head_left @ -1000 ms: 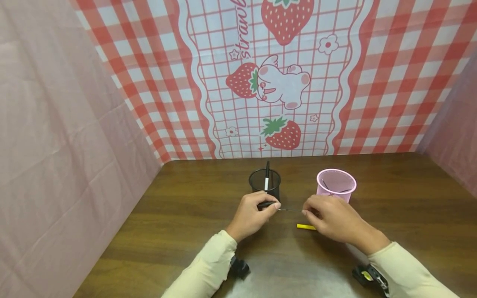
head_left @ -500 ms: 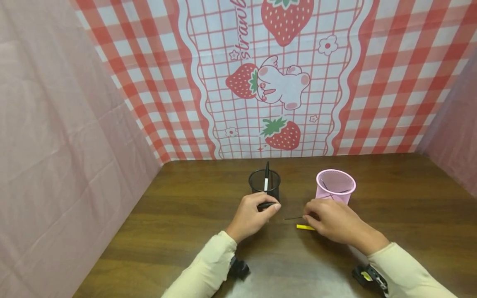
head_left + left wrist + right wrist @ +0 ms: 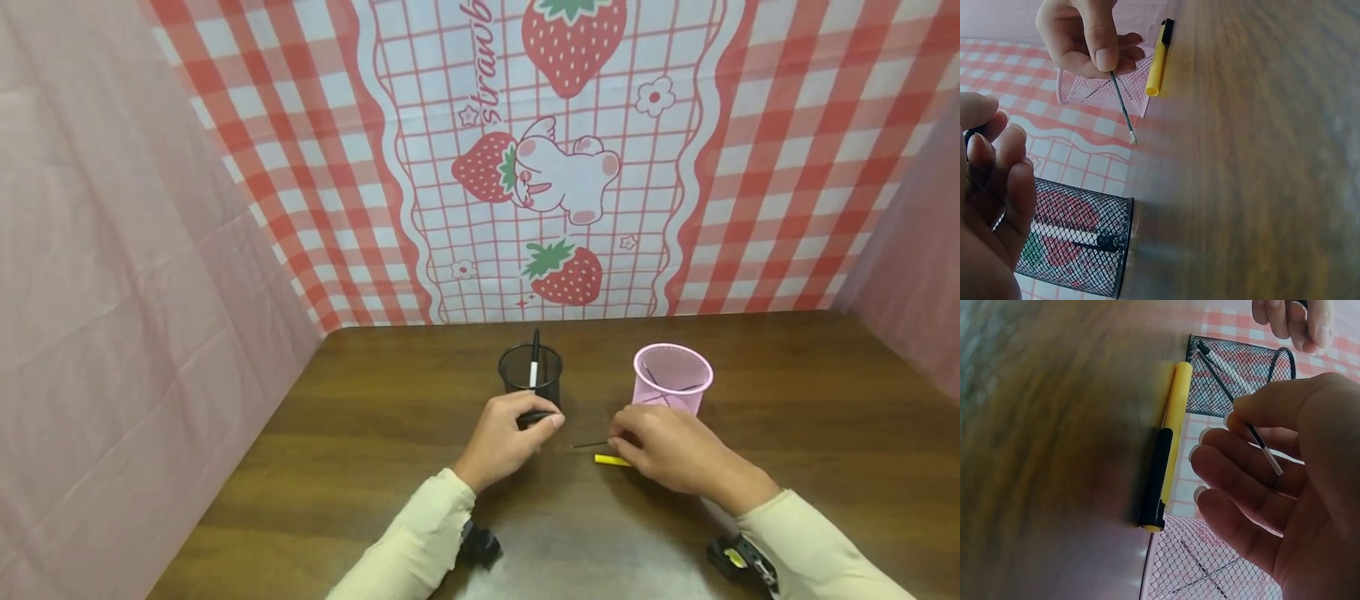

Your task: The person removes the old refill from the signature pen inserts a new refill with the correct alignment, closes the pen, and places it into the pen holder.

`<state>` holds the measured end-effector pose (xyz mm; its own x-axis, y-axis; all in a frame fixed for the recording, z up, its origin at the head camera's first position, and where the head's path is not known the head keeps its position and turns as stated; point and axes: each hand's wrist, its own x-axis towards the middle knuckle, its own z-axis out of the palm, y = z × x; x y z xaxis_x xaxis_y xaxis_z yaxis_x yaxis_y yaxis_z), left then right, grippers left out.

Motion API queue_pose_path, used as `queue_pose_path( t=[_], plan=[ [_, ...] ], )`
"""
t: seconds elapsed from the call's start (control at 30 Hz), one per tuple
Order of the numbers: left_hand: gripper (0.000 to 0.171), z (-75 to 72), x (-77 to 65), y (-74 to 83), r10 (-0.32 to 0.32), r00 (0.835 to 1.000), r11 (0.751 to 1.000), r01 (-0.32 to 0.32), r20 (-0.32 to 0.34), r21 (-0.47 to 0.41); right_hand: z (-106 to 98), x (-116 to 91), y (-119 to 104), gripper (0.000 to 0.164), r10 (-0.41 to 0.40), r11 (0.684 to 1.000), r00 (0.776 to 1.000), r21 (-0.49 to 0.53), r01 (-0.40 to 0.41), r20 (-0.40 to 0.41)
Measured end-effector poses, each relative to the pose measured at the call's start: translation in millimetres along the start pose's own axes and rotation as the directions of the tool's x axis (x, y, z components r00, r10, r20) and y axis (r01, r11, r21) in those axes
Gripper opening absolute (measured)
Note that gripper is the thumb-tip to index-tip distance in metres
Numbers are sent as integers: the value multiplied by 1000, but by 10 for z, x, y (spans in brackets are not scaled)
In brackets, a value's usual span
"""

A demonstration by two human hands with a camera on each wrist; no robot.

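Note:
My left hand [image 3: 510,433] holds a short black pen part [image 3: 534,417], mostly hidden by the curled fingers. To its right, my right hand [image 3: 663,446] pinches a thin dark pen refill [image 3: 1122,106] between thumb and forefinger. The refill's pale tip points left toward the left hand, with a gap between them. In the right wrist view, the refill's other end [image 3: 1271,459] is clear and reaches back over the palm. A yellow pen part with a black clip [image 3: 1177,400] lies on the table just under the right hand.
A black mesh pen cup [image 3: 555,392] stands behind the left hand, with a black and white pen [image 3: 535,358] inside. Behind the right hand is a pink mesh cup [image 3: 645,396] containing several thin dark sticks. A checked strawberry cloth [image 3: 360,208] hangs behind the wooden table [image 3: 360,433].
The refill's tip was at the left fingertips a second ago and has come away from them to the right and down. My right hand has lowered slightly; the left has barely moved.

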<state>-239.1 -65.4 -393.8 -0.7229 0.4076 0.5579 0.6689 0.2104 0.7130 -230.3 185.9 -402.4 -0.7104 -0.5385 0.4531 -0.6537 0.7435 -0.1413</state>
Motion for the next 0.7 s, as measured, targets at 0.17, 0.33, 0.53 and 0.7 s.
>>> queue_pose_path(
  t=[0.17,0.33,0.53,0.7],
  plan=[
    [4,43,-7,-214,0,1000,1000,0,5,11,2,-9,-7,23,9,1000,1000,5,-9,10],
    [5,37,-16,-269,-2,1000,1000,2,18,4,7,-13,-2,24,26,1000,999,-8,-26,29],
    [8,37,-16,-276,17,1000,1000,-17,24,3,9,-23,0,23,41,999,998,-9,-41,47],
    [8,39,-8,-287,29,999,999,-29,23,17,-5,-21,9,24,58,998,996,-5,-58,68]
  ],
)
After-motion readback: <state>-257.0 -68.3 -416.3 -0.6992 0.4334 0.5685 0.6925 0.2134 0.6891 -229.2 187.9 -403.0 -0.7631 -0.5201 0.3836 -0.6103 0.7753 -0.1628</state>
